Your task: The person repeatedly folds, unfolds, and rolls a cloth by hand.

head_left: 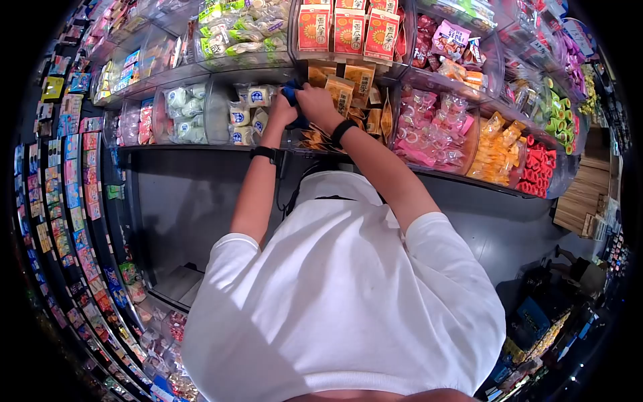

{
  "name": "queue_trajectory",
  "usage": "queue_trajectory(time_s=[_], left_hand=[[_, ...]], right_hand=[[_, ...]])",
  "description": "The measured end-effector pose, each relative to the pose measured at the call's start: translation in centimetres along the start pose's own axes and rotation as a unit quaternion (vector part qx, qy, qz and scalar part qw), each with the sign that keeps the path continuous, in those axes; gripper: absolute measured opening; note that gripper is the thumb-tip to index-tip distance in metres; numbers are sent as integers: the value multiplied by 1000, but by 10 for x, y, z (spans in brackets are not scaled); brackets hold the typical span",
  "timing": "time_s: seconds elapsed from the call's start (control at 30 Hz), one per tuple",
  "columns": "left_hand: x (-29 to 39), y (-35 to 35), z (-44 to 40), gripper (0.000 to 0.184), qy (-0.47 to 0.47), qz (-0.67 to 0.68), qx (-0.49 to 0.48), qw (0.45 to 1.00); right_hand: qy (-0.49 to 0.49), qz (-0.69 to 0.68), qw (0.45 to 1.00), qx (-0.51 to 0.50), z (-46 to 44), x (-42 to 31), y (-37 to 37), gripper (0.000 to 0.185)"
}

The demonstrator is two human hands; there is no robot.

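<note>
My left hand and my right hand are close together at the front row of clear bins. Both are closed on a crumpled dark blue cloth that shows between them, at the divider between two bins. Just left of my left hand is a bin of white wrapped packets with blue print. Beside and below my right hand lie brown-orange snack packets in their own bin. My fingertips are partly hidden behind the backs of my hands.
Red boxed packets stand in the bin above. Pink packets, orange packets and red packets fill bins to the right. Tall shelves of goods curve along the left. A person is at the far lower right.
</note>
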State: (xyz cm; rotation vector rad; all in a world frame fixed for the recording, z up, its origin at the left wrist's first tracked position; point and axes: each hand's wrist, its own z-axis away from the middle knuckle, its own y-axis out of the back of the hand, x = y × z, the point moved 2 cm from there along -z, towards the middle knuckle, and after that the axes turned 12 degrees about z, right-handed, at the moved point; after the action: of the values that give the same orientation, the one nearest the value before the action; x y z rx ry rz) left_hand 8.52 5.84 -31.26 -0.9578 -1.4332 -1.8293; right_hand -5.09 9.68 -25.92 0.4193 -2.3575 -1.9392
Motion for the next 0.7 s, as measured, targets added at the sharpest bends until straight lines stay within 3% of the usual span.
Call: queue_trajectory(time_s=[0.03, 0.17, 0.23, 0.33, 0.43, 0.47, 0.5, 0.53, 0.57, 0.63, 0.7], left_hand=[[0, -2, -5, 76, 44, 6, -14, 999], [-3, -14, 22, 81, 29, -10, 37, 999], [-3, -11, 39, 78, 9, -6, 27, 1000], [-5, -4, 73, 73, 17, 0, 2, 1000], [-18, -1, 87, 78, -13, 8, -5, 1000], [-12, 1, 84, 78, 29, -32, -21, 999], [7, 10, 80, 79, 75, -22, -61, 995], [-17, -1, 67, 79, 46, 0, -61, 997], [-15, -2, 58, 80, 74, -8, -83, 994], [14, 7, 43, 84, 95, -4, -86, 992], [-5, -11, 18, 89, 76, 22, -61, 995]], right_hand=[[-11, -7, 1000, -23, -1, 3, -2, 12], [-4, -4, 1000, -20, 9, 0, -3, 11], [-13, -19, 989, -147, 16, -5, 4, 10], [53, -55, 987, -139, 38, -8, -22, 13], [108, -90, 969, -204, 37, -12, 0, 16], [117, -100, 978, -137, 34, -12, 2, 19], [132, -84, 973, -172, 30, -11, 2, 23], [131, -99, 975, -151, 28, -11, 1, 23], [158, -173, 962, -138, 26, -11, 2, 24], [61, -144, 972, -175, 24, -7, -3, 43], [11, -166, 973, -160, 17, -8, 3, 59]])
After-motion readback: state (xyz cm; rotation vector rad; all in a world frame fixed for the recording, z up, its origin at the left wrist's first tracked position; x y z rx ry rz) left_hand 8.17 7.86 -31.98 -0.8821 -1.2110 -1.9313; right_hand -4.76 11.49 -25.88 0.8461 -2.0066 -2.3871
